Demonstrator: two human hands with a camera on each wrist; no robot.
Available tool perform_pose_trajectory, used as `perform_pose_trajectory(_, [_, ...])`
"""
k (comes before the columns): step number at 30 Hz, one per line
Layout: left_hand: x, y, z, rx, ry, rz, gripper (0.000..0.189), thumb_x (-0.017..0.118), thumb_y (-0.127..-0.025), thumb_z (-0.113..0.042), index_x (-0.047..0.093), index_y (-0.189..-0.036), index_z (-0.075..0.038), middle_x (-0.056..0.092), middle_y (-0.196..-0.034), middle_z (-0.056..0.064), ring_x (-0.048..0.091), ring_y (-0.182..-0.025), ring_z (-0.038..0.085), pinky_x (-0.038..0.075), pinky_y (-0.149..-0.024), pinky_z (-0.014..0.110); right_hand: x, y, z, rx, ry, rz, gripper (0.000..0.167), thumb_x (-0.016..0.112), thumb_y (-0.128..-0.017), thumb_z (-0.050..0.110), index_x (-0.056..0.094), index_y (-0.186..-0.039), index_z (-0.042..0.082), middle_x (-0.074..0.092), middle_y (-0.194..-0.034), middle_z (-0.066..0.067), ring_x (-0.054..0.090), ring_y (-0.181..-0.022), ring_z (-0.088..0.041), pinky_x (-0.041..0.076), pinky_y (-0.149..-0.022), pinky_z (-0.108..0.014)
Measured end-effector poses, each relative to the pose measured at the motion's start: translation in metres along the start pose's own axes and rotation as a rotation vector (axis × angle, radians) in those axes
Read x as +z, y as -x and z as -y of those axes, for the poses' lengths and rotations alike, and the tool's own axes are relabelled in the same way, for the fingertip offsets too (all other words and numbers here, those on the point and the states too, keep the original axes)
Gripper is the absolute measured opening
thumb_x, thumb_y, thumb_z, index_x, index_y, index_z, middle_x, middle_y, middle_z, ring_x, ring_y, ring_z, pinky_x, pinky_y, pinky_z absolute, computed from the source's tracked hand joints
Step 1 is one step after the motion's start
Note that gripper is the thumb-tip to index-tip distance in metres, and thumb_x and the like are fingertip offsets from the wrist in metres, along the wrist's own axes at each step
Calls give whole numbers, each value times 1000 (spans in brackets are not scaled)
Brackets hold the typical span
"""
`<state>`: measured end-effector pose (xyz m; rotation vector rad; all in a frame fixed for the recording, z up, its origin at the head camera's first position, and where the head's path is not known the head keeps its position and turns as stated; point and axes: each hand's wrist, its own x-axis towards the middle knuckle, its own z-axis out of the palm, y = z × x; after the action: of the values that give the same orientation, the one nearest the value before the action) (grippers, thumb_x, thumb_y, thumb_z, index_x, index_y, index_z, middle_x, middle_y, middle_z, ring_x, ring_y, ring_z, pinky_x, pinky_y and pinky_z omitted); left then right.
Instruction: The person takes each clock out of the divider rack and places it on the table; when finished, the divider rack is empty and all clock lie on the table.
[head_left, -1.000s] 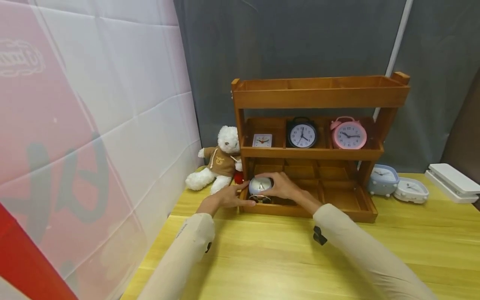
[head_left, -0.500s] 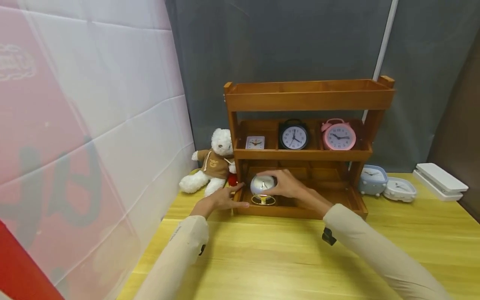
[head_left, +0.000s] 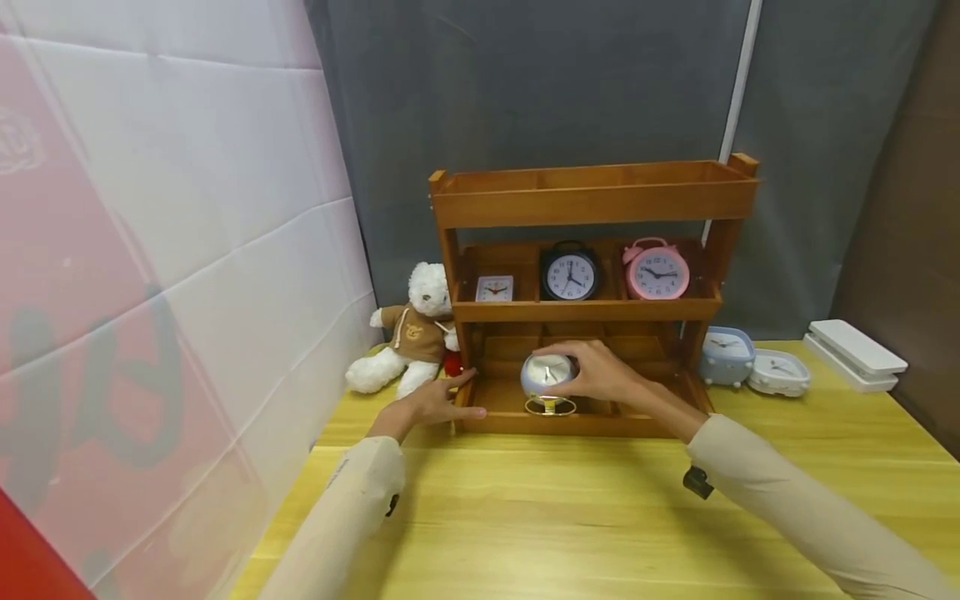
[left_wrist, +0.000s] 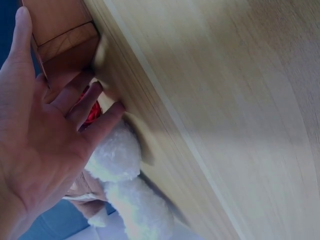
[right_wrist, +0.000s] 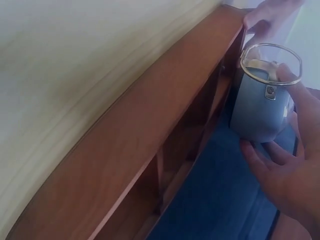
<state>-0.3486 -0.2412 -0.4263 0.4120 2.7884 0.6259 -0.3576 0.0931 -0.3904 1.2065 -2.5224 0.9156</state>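
Observation:
My right hand (head_left: pixel 600 371) grips a small round pale-blue alarm clock (head_left: pixel 548 375) with a gold ring-shaped stand. Thumb and fingers close on the clock's sides, and it hangs over the lowest tier of a brown wooden shelf (head_left: pixel 592 202), above its front rail. In the right wrist view the clock body (right_wrist: pixel 257 112) shows its side, ring uppermost. My left hand (head_left: pixel 427 404) is at the shelf's lower left end, fingers spread along the corner. The left wrist view shows that palm (left_wrist: pixel 47 145) with extended fingers beside the wood.
The middle tier holds a small white square clock (head_left: pixel 494 288), a black clock (head_left: pixel 570 275) and a pink clock (head_left: pixel 657 273). A teddy bear (head_left: pixel 416 333) sits left. Right of the shelf are a blue clock (head_left: pixel 726 357), a white clock (head_left: pixel 778 372) and a white flat object (head_left: pixel 857 350).
My right hand has moved the pale-blue clock right, away from the shelf's left end. The left hand stays at the shelf's corner. The head view has shifted slightly rightward.

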Motion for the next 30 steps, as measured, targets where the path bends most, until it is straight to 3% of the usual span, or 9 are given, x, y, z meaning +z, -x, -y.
perform_pose_trajectory(10, [0, 3, 1, -1, 25, 5, 100, 71, -88, -69, 28, -166, -26, 47, -156, 23, 53, -137, 39, 40, -114, 56, -27, 33, -11, 35, -7, -8, 61, 93, -80, 26, 71, -135, 12, 72, -129, -7, 71, -107, -25, 60, -83, -39])
perform_pose_trajectory(18, [3, 0, 2, 8, 6, -1, 101, 71, -86, -72, 28, -166, -27, 45, -158, 22, 50, -140, 39, 40, -114, 55, -51, 62, -32, 42, 73, -42, 62, 95, -77, 27, 72, -133, 12, 73, -127, -8, 72, -107, -28, 59, -83, -44])
perform_pose_trajectory(30, [1, -2, 1, 15, -20, -5, 100, 71, -88, -69, 29, -166, -24, 50, -153, 25, 55, -135, 39, 42, -113, 56, -95, 110, -54, 53, 210, -84, 61, 95, -76, 28, 73, -131, 11, 76, -121, -8, 72, -95, -23, 58, -76, -40])
